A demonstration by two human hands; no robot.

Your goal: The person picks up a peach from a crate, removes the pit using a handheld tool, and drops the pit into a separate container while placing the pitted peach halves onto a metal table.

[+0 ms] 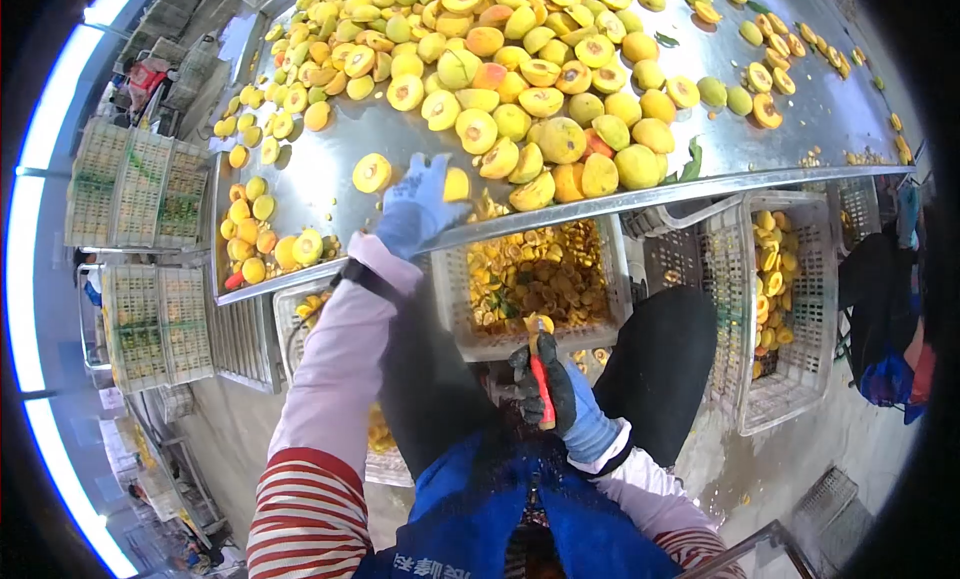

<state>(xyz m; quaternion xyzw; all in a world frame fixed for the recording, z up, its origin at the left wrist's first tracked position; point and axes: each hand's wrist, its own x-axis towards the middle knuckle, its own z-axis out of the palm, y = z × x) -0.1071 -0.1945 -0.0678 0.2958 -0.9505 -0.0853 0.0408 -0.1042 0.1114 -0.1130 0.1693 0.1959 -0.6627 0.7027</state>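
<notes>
My left hand [415, 207], in a blue-grey glove, reaches over the front edge of the metal table [330, 201]. Its thumb and forefinger are around a yellow peach half [457, 185]. Another cut peach half [372, 173], face up, lies just left of the fingers. Over my lap, my right hand [548, 387], in a dark and blue glove, is closed around a red-handled pitting tool [541, 381]. The tool points up, and its small curved tip looks wet with yellow pulp. Beyond the left hand spreads a big heap of peaches [500, 89], whole and halved.
A crate [455, 304] of pits and scraps sits between my knees under the table edge. At right stands a crate [740, 319] holding peach halves. Stacked crates [150, 324] line the left side. Another person's dark-clothed leg [868, 289] shows at far right.
</notes>
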